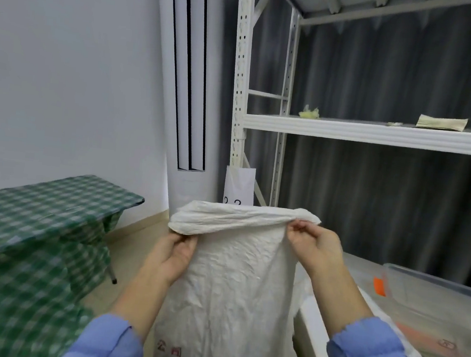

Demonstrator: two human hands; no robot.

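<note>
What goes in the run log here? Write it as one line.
left hand: grips rolled top | right hand: pinches rolled top | white sack: upright, top edge rolled over | clear bin: right of sack

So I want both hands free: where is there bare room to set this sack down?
The checked table at left shows a bare top. The shelf is bare between the yellow scrap and the folded paper. The floor between table and sack is open. Lower right is crowded with a clear bin.
</note>
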